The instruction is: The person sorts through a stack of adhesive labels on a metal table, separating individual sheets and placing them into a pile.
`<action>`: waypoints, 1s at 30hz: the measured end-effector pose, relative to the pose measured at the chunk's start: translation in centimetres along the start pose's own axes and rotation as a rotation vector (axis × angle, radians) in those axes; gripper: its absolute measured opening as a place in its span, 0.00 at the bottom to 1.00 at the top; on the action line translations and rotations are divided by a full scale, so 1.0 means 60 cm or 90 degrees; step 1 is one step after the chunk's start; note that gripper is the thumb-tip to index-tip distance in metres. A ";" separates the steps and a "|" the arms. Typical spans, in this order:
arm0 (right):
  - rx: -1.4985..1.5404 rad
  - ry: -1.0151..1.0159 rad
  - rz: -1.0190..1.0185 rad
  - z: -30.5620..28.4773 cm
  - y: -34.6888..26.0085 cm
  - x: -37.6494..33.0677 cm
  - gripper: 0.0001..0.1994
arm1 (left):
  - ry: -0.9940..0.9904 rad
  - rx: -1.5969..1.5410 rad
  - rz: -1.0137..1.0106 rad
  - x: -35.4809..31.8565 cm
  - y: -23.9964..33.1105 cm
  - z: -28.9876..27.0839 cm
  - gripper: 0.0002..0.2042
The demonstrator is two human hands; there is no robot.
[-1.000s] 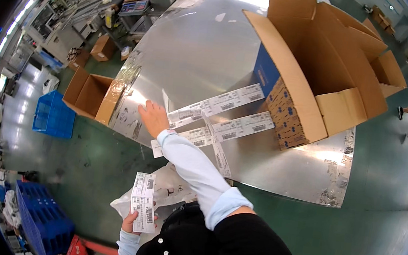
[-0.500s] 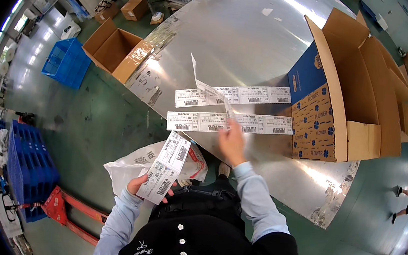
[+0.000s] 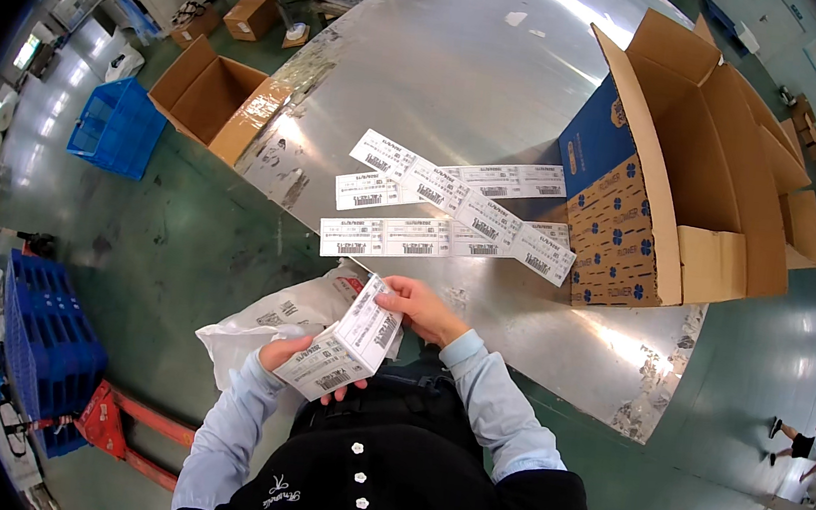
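A folded stack of white printed labels (image 3: 324, 358) is held in front of my waist. My left hand (image 3: 284, 350) grips its lower end, thumb on top and fingertips showing beneath. At the upper end my right hand (image 3: 418, 309) pinches the edge between thumb and fingers. On the metal table ahead lie three label strips: a far strip (image 3: 527, 180), a near strip (image 3: 370, 237), and a diagonal strip (image 3: 481, 213) crossing over both. The strips' right ends lie close to an open cardboard box (image 3: 621, 244) with a blue printed side.
The metal table (image 3: 429, 66) has worn edges. Another open carton (image 3: 207, 96) stands at its left, beside a blue crate (image 3: 119, 126). A white plastic bag (image 3: 254, 323) sits by my left arm. Blue pallets (image 3: 52, 335) and a red pallet jack (image 3: 142, 421) are lower left; a person (image 3: 804, 443) is far right.
My right hand has let go of a label strip, which now lies diagonally across the other two. It has come back to the stack in my left hand and taken hold of its upper end.
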State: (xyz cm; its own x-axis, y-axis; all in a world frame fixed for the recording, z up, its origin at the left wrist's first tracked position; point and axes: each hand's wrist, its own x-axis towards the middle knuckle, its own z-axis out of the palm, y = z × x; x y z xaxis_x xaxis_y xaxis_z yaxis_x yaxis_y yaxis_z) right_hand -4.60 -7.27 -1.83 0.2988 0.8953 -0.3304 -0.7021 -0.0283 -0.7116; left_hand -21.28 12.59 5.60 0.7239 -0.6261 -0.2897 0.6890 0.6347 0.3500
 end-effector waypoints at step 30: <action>-0.964 1.022 0.373 -0.226 -0.044 -0.308 0.23 | 0.513 0.081 -0.035 -0.027 0.007 -0.182 0.23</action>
State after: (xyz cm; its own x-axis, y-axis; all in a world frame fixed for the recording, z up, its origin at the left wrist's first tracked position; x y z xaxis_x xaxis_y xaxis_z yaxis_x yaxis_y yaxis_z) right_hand 0.48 -29.74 -2.24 0.9529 -0.2791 -0.1185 -0.2716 -0.9594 0.0756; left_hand -21.79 18.81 -3.52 0.5263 -0.1060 -0.8437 0.7495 0.5263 0.4015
